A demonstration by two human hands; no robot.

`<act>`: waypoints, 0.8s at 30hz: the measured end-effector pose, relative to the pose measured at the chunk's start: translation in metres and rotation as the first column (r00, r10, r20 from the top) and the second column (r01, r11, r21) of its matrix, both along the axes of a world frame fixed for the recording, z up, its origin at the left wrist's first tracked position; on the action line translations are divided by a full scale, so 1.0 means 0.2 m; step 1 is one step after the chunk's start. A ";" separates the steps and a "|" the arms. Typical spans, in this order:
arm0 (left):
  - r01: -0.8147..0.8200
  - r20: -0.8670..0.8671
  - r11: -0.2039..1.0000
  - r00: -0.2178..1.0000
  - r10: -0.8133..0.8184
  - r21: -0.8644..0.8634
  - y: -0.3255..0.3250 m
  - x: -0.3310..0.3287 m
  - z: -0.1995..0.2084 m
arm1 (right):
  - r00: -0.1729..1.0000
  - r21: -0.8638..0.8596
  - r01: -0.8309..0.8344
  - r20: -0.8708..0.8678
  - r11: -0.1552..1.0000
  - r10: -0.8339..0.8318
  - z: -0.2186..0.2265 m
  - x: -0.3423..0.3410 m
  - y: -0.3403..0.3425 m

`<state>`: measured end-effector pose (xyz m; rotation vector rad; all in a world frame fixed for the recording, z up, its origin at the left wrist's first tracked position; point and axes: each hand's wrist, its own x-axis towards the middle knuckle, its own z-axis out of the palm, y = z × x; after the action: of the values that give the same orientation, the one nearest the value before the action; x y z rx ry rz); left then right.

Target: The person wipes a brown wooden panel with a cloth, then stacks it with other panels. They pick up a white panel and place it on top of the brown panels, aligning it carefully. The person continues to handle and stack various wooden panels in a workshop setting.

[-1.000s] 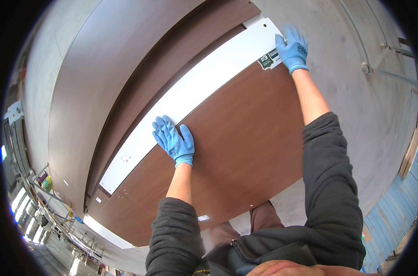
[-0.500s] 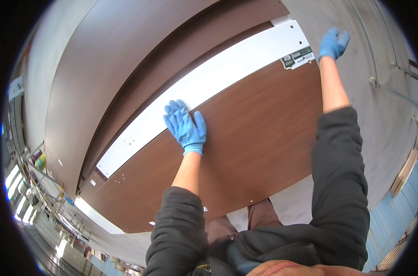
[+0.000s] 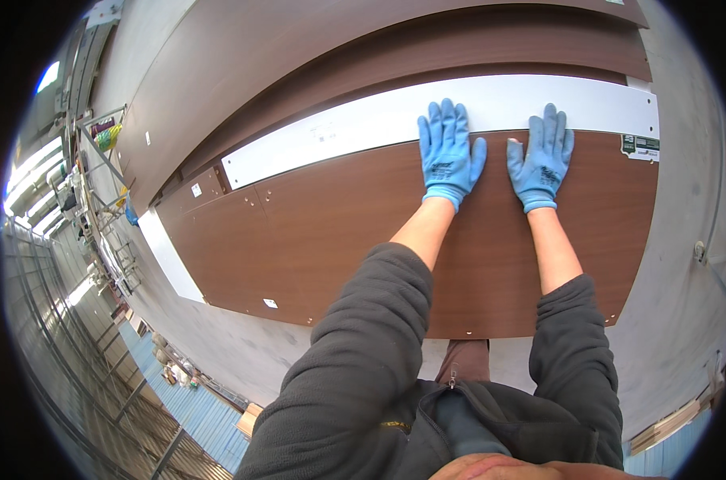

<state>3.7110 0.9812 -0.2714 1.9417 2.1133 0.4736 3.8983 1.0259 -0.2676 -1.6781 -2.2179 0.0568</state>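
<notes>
A long white strip (image 3: 315, 132) with dark holes at its ends lies across a large brown wood-look panel (image 3: 339, 216). My left hand (image 3: 448, 156), in a blue glove, rests flat near the middle of the strip, fingers on the white and palm over the brown panel. To its right, my right hand (image 3: 542, 156) lies in the same way, fingers stretched and a fingertip bare at the thumb. Neither hand grips anything. At the right end of the panel, just below the strip, sits a green and white label (image 3: 640, 147).
More brown panels (image 3: 243, 72) lie beyond the strip. A white edge piece (image 3: 171, 256) shows at the left end of the near panel. Grey floor (image 3: 243, 344) surrounds the panels. Racks and frames (image 3: 99, 208) stand at the far left, with blue sheeting (image 3: 195, 420) lower down.
My right hand has come from beyond the panel's right end onto the strip and opened flat. My left hand has shifted right along the strip. The whole view has turned.
</notes>
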 end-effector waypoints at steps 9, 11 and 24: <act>-0.017 0.115 0.998 0.993 0.009 0.065 -0.03 -0.02 -0.03 | 0.999 0.079 -0.004 0.050 0.997 0.000 -0.04 -0.01 -0.03; -0.034 0.108 0.983 0.994 0.014 0.180 -0.03 -0.03 -0.03 | 0.997 0.117 -0.012 0.074 0.993 0.003 -0.06 -0.01 -0.03; -0.391 0.031 0.785 0.902 0.431 0.481 -0.45 -1.44 -0.01 | 0.997 0.237 -0.079 0.046 0.968 0.070 -0.19 0.06 -0.01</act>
<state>3.4229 0.8905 -0.2743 1.7122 2.6875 1.1170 3.9096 1.0240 -0.3066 -1.4782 -2.2132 -0.2162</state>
